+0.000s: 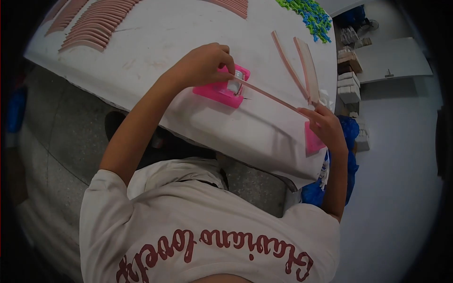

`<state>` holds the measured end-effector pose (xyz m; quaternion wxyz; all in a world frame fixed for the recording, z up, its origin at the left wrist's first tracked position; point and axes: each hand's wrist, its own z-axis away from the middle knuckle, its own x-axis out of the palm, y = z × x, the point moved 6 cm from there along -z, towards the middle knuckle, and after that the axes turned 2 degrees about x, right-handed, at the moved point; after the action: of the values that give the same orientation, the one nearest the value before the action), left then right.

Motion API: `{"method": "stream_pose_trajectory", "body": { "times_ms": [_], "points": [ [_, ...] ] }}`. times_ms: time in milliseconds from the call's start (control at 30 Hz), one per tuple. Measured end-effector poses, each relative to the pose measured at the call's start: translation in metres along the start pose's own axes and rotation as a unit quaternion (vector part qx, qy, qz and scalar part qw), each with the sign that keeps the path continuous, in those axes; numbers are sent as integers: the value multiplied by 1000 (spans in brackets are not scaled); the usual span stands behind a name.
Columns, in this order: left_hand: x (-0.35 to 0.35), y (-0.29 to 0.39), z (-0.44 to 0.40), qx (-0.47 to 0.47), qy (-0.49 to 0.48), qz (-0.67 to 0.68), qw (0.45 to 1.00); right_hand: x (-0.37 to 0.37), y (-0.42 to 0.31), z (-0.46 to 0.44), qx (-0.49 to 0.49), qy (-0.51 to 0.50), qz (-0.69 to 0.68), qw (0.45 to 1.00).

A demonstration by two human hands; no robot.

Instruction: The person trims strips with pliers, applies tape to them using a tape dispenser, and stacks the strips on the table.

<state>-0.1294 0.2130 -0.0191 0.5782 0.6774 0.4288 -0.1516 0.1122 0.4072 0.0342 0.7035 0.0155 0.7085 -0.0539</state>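
Note:
A thin pink strip (pixel 269 95) stretches between my two hands above the white table. My left hand (pixel 205 66) pinches its left end, over a bright pink tape dispenser (pixel 219 94) with a pale roll in it. At the table's right edge, my right hand (pixel 324 126) has closed fingers on the strip's other end. Beneath that hand is a second bright pink object (pixel 313 140), partly hidden. Two longer pink strips (pixel 307 66) lie just beyond my right hand, their near ends close to its fingers.
Rows of curved pink strips (pixel 96 23) lie on the table (pixel 155 35) at the far left, with more at the top middle. Green and blue pieces (pixel 311 19) are heaped at the far right. Blue bags (pixel 349 165) and stacked white bundles (pixel 348 87) stand beyond the right edge.

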Motion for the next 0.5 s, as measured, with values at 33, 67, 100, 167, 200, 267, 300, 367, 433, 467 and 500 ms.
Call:
{"method": "stream_pose_trajectory", "body": {
  "times_ms": [33,67,100,167,200,267,300,367,433,467,500],
  "points": [
    [9,11,-9,14,-16,-24,1000,-7,6,12,21,4,40,999],
    [20,19,-18,21,-23,-30,999,-13,13,24,42,7,80,996],
    [30,32,-25,70,-15,-42,997,-20,20,39,52,15,76,996],
    [47,56,-38,131,-14,-58,990,-41,32,69,82,102,138,982],
    [46,72,-42,172,63,-72,980,-44,34,83,94,108,138,980],
    [44,101,-36,221,138,-85,962,-70,29,117,110,300,216,923],
    [36,115,-28,229,186,-94,951,-68,25,126,117,310,218,918],
    [23,134,-15,276,270,-96,917,-63,14,148,184,435,286,834],
    [21,142,-2,289,296,-92,906,-39,13,157,252,476,260,802],
    [18,143,2,295,324,-81,895,-31,15,163,314,506,233,769],
    [16,142,3,301,319,-81,895,-28,10,157,320,508,233,765]
  ]
}}
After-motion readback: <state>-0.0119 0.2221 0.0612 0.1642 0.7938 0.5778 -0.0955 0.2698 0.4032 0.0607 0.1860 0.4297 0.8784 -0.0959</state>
